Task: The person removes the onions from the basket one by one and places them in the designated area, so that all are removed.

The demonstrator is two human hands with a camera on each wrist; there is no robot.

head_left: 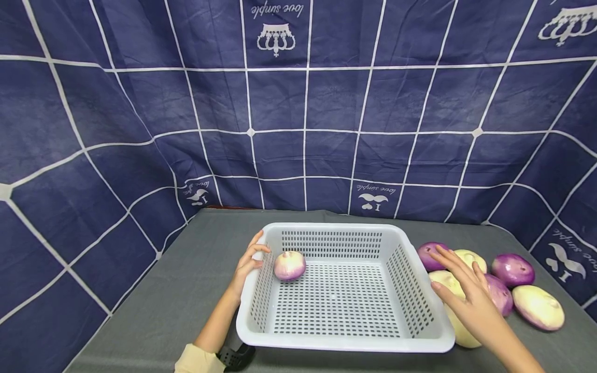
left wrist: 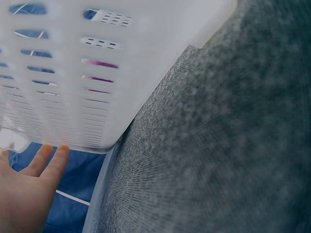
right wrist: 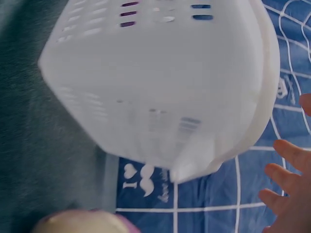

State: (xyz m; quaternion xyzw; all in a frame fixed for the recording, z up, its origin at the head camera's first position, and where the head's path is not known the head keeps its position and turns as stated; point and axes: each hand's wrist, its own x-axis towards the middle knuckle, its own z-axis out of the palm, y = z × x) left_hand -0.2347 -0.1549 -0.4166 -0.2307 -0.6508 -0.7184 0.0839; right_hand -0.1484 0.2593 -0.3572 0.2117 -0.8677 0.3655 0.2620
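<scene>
A white perforated plastic basket [head_left: 345,343] lies on the grey cloth. One purple-and-white turnip [head_left: 290,266] sits inside it, near the left wall. At the basket's left rim, my left hand [head_left: 244,267] holds the edge, some fingers over the rim and others against the outer wall, as the left wrist view shows. My right hand [head_left: 471,292] hovers beside the right rim with fingers spread, above a group of turnips, and holds nothing. The right wrist view shows its fingertips [right wrist: 286,150] apart from the basket's outer wall [right wrist: 146,63].
Several turnips lie in a group right of the basket, among them a purple one [head_left: 513,270] and a pale one [head_left: 538,307]. A blue cloth with white grid lines [head_left: 336,103] hangs behind and at both sides of the grey-covered table [head_left: 196,264].
</scene>
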